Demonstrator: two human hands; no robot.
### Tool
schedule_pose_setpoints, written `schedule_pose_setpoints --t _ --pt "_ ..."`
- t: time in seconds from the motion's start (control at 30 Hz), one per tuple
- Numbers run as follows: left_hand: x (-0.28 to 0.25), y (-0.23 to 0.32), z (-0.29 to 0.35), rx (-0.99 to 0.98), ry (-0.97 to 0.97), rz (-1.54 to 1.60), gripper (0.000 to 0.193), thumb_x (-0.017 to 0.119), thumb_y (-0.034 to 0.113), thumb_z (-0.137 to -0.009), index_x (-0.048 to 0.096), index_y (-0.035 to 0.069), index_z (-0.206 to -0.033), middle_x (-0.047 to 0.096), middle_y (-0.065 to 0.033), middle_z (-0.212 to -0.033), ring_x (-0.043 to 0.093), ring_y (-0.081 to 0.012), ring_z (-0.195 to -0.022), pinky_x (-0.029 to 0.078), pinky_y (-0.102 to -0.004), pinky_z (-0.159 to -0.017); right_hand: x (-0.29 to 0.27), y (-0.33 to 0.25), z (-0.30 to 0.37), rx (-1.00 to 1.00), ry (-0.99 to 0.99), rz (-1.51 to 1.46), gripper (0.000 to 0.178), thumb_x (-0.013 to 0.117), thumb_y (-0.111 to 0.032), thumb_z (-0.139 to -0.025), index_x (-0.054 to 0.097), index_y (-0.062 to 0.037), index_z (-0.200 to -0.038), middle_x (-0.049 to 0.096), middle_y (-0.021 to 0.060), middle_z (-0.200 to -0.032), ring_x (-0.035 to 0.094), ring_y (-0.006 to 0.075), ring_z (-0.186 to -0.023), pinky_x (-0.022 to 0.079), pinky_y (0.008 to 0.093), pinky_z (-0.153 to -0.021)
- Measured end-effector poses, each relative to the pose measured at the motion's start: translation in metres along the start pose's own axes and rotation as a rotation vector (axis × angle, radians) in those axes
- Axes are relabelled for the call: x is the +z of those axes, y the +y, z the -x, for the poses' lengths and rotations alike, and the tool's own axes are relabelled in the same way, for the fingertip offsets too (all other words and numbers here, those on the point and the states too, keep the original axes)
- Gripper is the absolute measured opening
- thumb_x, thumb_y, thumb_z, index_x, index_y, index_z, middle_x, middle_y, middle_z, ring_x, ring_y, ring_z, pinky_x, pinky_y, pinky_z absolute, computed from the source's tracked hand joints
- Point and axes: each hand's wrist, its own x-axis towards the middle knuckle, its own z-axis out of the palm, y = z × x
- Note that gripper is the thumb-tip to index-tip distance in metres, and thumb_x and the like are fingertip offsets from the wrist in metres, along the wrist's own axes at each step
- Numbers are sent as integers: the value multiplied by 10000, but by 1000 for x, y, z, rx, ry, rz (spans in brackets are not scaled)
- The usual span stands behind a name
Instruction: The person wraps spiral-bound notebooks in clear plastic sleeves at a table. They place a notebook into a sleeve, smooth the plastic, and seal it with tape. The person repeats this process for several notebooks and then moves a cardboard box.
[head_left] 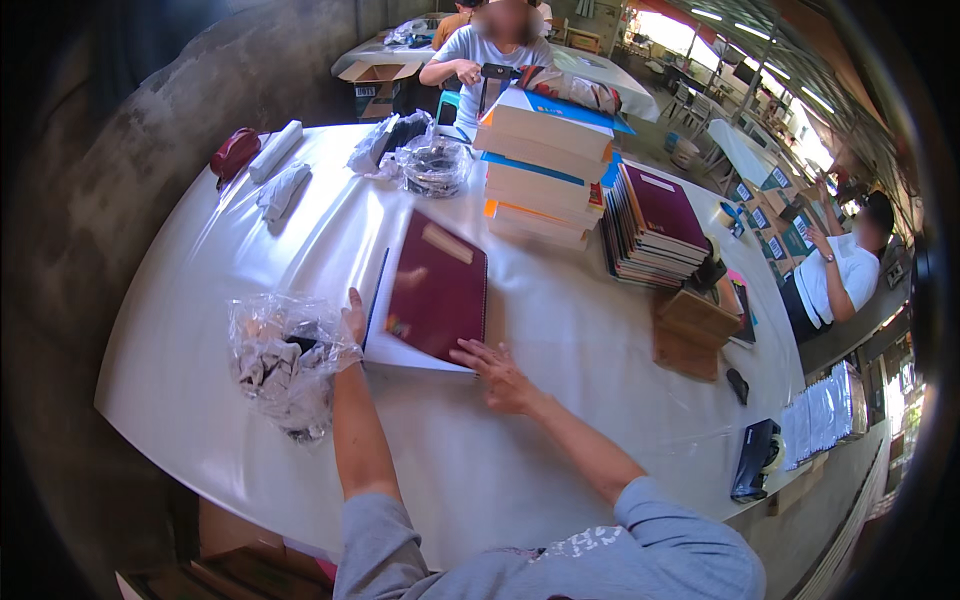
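Observation:
A maroon spiral-bound notebook (440, 285) lies tilted on top of a thick white block of pages (377, 345) in the middle of the table. My left hand (353, 322) is open, its fingers stretched along the left side of that block. On the notebook's lower right corner rest the spread fingers of my right hand (500, 378). Just left of my left forearm sits a clear plastic bag (285, 365) with crumpled greyish material in it. What lies beneath the notebook is mostly hidden.
A tall stack of thick books (545, 170) stands at the back, beside a pile of maroon notebooks (665, 215). Nearer right are a brown wooden block (690, 335) and a dark tape dispenser (755, 460). A person (495, 50) works across the white-covered table (200, 400); another (840, 265) is at right.

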Motion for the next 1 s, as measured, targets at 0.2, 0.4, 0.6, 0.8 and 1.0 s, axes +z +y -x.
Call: schedule_pose_setpoints --t 0.2,0.4,0.6,0.8,1.0 --pt "25 19 9 35 -220 233 1074 205 843 -718 315 -7 -1365 378 -231 -1353 365 -298 -1260 277 -365 -1032 10 46 -8 -187 -105 325 883 593 -17 -649 250 -349 -1391 175 49 -1451 144 316 -1341 175 551 -1080" --pt "-3 61 71 128 -574 191 629 596 500 -771 536 41 -1198 595 -136 -1102 580 -214 -1009 458 -325 -877 23 71 -13 -342 78 46 907 684 -10 -532 373 -289 -1336 256 104 -1386 216 355 -1277 241 461 -1083" --pt "7 52 115 -99 -613 644 268 586 300 -757 580 78 -906 639 -51 -818 637 -201 -683 528 -327 -633 16 87 9 -374 177 -135 930 645 48 -554 322 -290 -1358 196 105 -1436 170 351 -1341 281 450 -1078" --pt "17 72 191 -140 -418 1050 205 570 237 -730 589 79 -860 623 -43 -771 623 -206 -702 524 -335 -639 -37 95 53 -189 228 -429 1013 644 46 -588 144 -206 -1431 26 119 -1499 70 304 -1382 180 411 -1115" --pt "6 138 336 143 -311 1111 191 587 181 -729 584 50 -869 618 -55 -761 621 -180 -690 518 -299 -663 -12 99 60 -332 583 -715 1078 776 -155 -659 44 -145 -1449 -37 148 -1501 -29 302 -1387 96 423 -1113"
